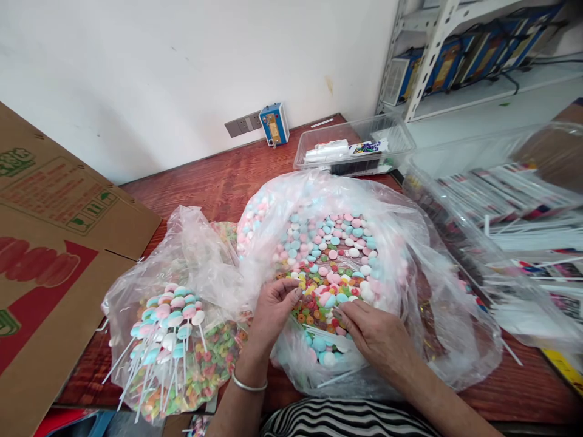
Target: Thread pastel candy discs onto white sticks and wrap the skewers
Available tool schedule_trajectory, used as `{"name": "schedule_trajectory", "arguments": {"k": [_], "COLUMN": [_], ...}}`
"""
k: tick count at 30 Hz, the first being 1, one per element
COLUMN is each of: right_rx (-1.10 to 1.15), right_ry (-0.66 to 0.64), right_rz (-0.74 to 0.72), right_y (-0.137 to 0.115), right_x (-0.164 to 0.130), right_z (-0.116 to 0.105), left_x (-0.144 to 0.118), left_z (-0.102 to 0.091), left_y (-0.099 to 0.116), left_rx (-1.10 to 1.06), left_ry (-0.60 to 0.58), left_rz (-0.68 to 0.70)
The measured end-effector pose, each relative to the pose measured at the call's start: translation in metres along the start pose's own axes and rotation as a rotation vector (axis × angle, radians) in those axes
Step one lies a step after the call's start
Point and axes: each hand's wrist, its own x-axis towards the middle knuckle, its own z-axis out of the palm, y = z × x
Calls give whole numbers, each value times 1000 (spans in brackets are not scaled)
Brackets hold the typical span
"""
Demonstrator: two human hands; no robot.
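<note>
Both my hands are over a large clear plastic bag (401, 224) spread open on the table. Inside it are pink, blue and white round candies (328, 227) and small coloured ring candies (310, 312). My left hand (273, 306), with a bangle on its wrist, pinches thumb to forefinger above the ring candies; what the tips hold is too small to tell. My right hand (376, 334) pinches beside blue and pink candies, its fingertips' contents hidden. Several white sticks (323, 334) lie just below, between the hands.
At left, candy lollipops (170, 315) on white sticks rest on a bag of ring candies (218, 349), near a cardboard box (91, 212). Clear plastic bins (314, 161) stand behind and at right. A blue device (274, 124) sits by the wall socket; shelving (428, 67) rises at back right.
</note>
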Motion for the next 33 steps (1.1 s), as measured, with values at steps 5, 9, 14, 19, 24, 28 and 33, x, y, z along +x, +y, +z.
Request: {"name": "schedule_trajectory", "arguments": {"k": [5,9,14,19,24,28,33], "right_rx": [-1,-55,-88,-15,92,223,336], "right_ry": [-2,-16,-26,-46,-58,-41,50], "right_rz": [-13,-10,-10,39,78,166,208], "right_y": [-3,-3,-5,-13,-16,-9,-6], "right_x": [-1,0,-2,0,3,0,-6], "right_z": [-3,-5,-7,-7,-9,-8,-3], "left_x": [1,1,1,1,2,4,3], "left_z": [2,2,1,10,22,35,54], "left_y": [-2,-3,4,7,12,15,10], "left_rx": [-328,-325,-278,-307,-419,-544,-601], "left_ry": [-129,-197,-236,-301,-211,-185,-264], "left_rz": [-141,-123,-114,-121,-207,-269,-302]}}
